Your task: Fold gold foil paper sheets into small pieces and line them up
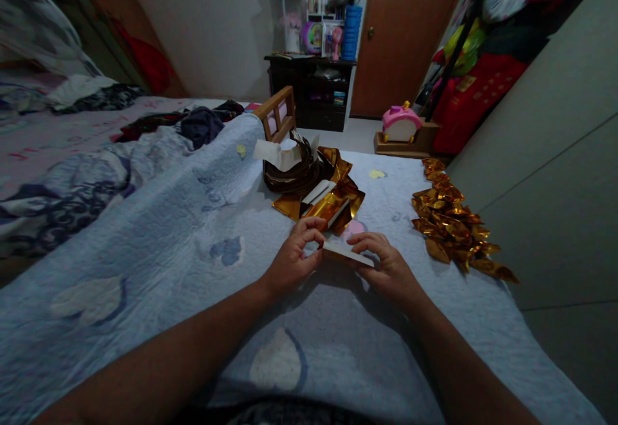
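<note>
A narrow folded strip of paper (348, 254), white on its upper side, is stretched between my two hands above the bed. My left hand (303, 248) pinches its left end between thumb and fingers. Its right end is gripped by my right hand (383, 263), with the thumb underneath and the fingers curled above. Just beyond my hands lie gold foil sheets (350, 193) with white paper pieces. Behind these is a curled, dark-edged stack of papers (294, 170). Several folded gold foil pieces (451, 219) sit in a heap along the right side of the bed.
A pale blue quilt (193, 290) with heart shapes covers the bed. To the left lie rumpled clothes and bedding (159, 141). Beyond the bed's foot are a dark cabinet (309, 93), a wooden door (403, 38) and a pink toy case (402, 122). A pale panel (555, 174) rises at the right.
</note>
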`<state>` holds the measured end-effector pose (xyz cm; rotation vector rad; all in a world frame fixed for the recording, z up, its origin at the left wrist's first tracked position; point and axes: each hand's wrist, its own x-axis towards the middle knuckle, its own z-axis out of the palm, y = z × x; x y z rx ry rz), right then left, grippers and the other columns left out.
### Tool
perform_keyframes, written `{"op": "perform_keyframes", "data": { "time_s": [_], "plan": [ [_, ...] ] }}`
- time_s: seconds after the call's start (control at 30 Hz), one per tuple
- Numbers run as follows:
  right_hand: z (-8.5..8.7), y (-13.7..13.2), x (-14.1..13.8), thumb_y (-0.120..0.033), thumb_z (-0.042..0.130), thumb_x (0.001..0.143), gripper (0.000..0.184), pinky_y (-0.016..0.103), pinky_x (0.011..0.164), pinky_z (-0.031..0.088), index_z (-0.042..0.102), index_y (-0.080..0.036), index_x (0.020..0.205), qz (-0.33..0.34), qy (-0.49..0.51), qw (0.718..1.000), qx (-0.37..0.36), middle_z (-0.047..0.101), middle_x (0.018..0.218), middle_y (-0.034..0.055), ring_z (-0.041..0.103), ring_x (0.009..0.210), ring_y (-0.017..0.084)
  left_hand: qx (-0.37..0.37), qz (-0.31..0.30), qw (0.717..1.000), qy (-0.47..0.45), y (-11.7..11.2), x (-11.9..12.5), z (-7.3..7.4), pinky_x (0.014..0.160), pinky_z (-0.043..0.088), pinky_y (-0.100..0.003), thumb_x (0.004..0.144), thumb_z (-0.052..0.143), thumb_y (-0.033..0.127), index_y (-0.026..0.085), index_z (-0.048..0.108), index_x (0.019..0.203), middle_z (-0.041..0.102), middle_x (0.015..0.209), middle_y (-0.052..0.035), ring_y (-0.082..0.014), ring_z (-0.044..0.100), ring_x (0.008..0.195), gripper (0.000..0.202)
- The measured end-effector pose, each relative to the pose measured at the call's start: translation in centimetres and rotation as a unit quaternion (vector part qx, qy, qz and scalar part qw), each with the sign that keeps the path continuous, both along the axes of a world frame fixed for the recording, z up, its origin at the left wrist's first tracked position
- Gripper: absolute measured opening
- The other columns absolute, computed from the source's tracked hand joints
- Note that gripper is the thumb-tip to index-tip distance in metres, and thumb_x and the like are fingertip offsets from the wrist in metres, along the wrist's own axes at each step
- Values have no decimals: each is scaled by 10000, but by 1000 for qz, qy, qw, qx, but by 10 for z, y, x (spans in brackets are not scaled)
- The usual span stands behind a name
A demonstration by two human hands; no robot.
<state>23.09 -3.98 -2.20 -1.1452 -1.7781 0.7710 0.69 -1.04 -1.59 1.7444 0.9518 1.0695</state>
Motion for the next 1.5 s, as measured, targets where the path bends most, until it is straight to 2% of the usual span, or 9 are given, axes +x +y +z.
{"op": "perform_keyframes", "data": {
  "time_s": [0.07, 0.13, 0.23, 0.43, 0.77, 1.03, 1.17, 1.3, 1.5],
  "plan": [
    [3, -1, -1, -178, 697, 765, 129, 437, 943, 438, 686, -258, 866, 15, 11, 1000, -17, 718, 1010, 48, 611, 1022, 260, -32, -15, 999, -25, 0, 0, 1, 1041, 403, -390, 863, 715, 381, 188, 676, 832, 628, 1162, -97, -259, 567, 1135, 199],
    [5, -2, -2, -196, 676, 780, 92, 387, 849, 459, 687, -248, 855, 21, 14, 998, -59, 709, 907, 36, 622, 917, 237, -83, -33, 995, -47, -1, 0, 0, 908, 460, -354, 868, 717, 437, 182, 677, 836, 662, 956, -72, -224, 604, 943, 260],
    [7, -4, -4, -234, 645, 813, 35, 312, 699, 440, 677, -223, 824, 29, 40, 990, -134, 655, 750, 6, 588, 743, 182, -153, -43, 984, -86, -2, 1, -2, 738, 460, -293, 821, 764, 496, 167, 661, 820, 616, 756, -24, -171, 570, 749, 345],
    [7, -4, -7, -279, 683, 805, 76, 309, 689, 453, 664, -214, 840, 48, 154, 968, -192, 631, 757, 2, 579, 715, 164, -211, -46, 967, -139, -3, 5, -2, 671, 433, -254, 742, 834, 509, 153, 625, 796, 617, 740, -5, -131, 559, 696, 416],
    [8, -6, -11, -293, 711, 777, 157, 293, 661, 495, 620, -206, 871, 58, 221, 940, -253, 665, 772, 1, 619, 688, 148, -253, -53, 949, -180, -3, 9, -2, 732, 474, -260, 707, 865, 266, 170, 609, 907, 693, 812, 1, -136, 635, 753, 339],
    [8, -5, -12, -326, 718, 762, 166, 297, 659, 504, 654, -208, 861, 44, 228, 939, -253, 692, 771, 7, 632, 686, 156, -257, -74, 951, -158, -2, 8, 2, 713, 489, -275, 715, 857, 336, 155, 652, 846, 690, 789, -21, -156, 639, 735, 304],
    [5, -5, -11, -381, 735, 785, 233, 336, 713, 541, 668, -204, 921, 29, 245, 928, -277, 716, 848, 35, 672, 757, 188, -239, -46, 959, -147, -1, 8, 0, 689, 450, -254, 726, 845, 364, 154, 651, 819, 664, 762, -8, -140, 602, 712, 301],
    [8, -6, -9, -402, 784, 767, 308, 345, 809, 552, 657, -228, 988, 38, 285, 922, -260, 716, 979, 41, 686, 886, 199, -240, 0, 955, -174, 0, 9, 2, 692, 435, -237, 711, 846, 351, 154, 625, 801, 650, 756, 5, -125, 581, 709, 309],
    [4, -8, -15, -383, 846, 711, 611, 390, 921, 538, 568, -323, 1252, 107, 293, 912, -266, 674, 1187, 51, 665, 1064, 227, -320, 19, 920, -225, 3, 10, -4, 449, 242, -185, 726, 832, 324, 170, 614, 895, 549, 639, 67, -40, 357, 465, 316]
  ]
}}
